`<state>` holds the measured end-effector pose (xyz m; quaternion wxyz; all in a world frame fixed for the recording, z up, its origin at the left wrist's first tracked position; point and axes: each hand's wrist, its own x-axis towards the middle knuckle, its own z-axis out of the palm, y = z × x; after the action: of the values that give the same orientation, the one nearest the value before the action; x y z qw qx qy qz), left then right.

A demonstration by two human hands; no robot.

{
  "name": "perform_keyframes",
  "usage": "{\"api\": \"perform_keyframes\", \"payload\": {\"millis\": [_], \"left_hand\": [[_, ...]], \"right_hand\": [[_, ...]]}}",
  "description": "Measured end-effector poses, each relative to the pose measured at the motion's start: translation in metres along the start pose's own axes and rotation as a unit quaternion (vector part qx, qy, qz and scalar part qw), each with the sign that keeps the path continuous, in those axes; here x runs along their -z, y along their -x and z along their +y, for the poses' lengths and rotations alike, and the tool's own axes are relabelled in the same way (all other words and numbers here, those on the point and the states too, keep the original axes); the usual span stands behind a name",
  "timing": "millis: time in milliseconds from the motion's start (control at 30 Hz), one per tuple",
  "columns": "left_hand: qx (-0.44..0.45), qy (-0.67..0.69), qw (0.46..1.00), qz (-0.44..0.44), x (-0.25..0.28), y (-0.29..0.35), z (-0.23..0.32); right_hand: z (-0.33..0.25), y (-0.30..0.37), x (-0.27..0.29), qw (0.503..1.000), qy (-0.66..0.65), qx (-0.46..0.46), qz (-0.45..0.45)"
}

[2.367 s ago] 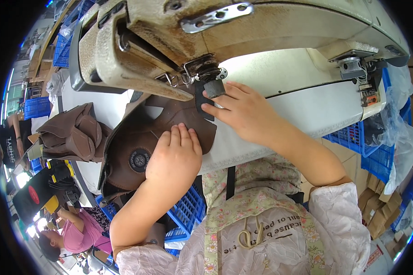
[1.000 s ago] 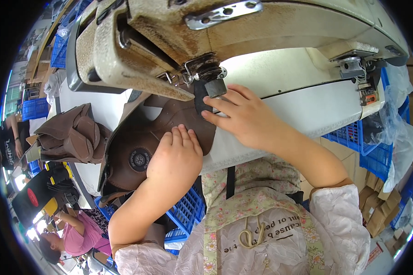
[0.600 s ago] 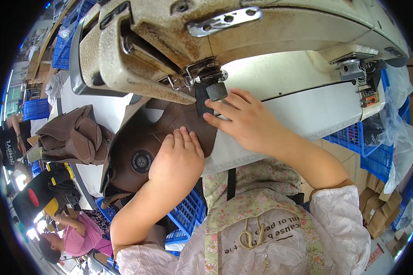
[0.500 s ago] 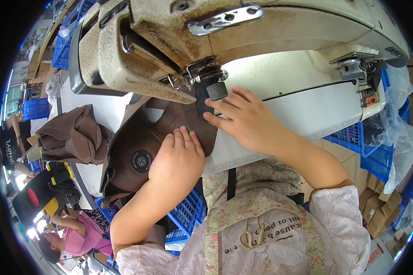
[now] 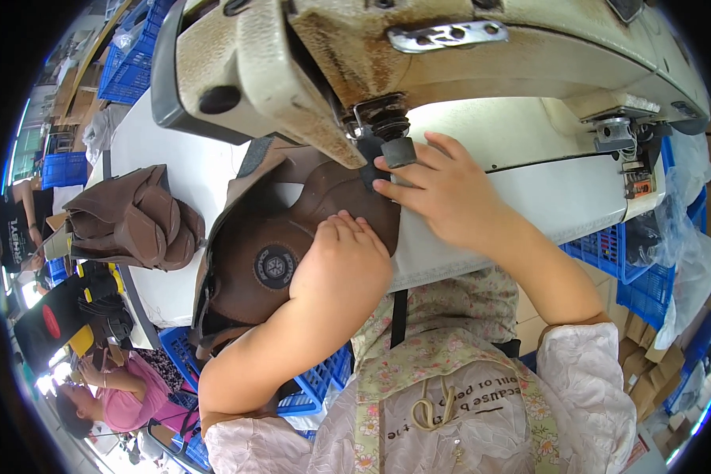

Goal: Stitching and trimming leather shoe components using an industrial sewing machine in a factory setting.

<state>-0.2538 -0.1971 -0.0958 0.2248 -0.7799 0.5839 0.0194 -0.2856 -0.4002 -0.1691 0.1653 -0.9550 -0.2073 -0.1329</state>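
Observation:
A brown leather boot upper (image 5: 241,265) with a round dark patch (image 5: 276,267) lies at the sewing machine's (image 5: 284,79) needle area. My left hand (image 5: 344,257) bears down on the leather, its fingers bent and pressed together; the thumb is hidden. Beside the small dark cylinder (image 5: 400,152) under the machine head, my right hand (image 5: 450,193) is spread, fingertips close to a dark grey part (image 5: 370,162) at the leather's right edge. The needle and any stitch being made are hidden from me.
More folded brown uppers (image 5: 138,221) lie on the white table (image 5: 166,300) to the left. Blue crates (image 5: 644,288) stand at the right, others under the table. Two people are at the far left, one wearing a pink top (image 5: 138,395).
The whole view has shifted, so machine, leather and both hands appear farther right. My hands keep about the same places on and beside the leather.

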Motion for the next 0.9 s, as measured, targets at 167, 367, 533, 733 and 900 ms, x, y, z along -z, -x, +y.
{"api": "perform_keyframes", "payload": {"millis": [167,367,533,733,900], "left_hand": [[0.019,0.002,1.0,0.018,-0.001,-0.01,0.001],[0.028,0.022,0.999,0.021,0.005,-0.024,0.0],[0.045,0.016,0.998,0.043,-0.003,-0.026,0.0],[0.058,-0.001,0.997,0.047,-0.003,-0.026,-0.001],[0.055,0.011,0.998,-0.005,0.002,-0.03,-0.003]], "right_hand": [[0.013,-0.007,0.001,1.0,0.0,0.01,0.007],[0.026,-0.015,0.007,1.0,0.013,0.022,-0.002],[0.029,-0.022,0.006,0.999,-0.03,0.034,0.016],[0.038,-0.018,0.007,0.996,-0.054,0.068,0.011],[0.037,-0.017,0.008,0.997,-0.038,0.06,-0.005]]}}
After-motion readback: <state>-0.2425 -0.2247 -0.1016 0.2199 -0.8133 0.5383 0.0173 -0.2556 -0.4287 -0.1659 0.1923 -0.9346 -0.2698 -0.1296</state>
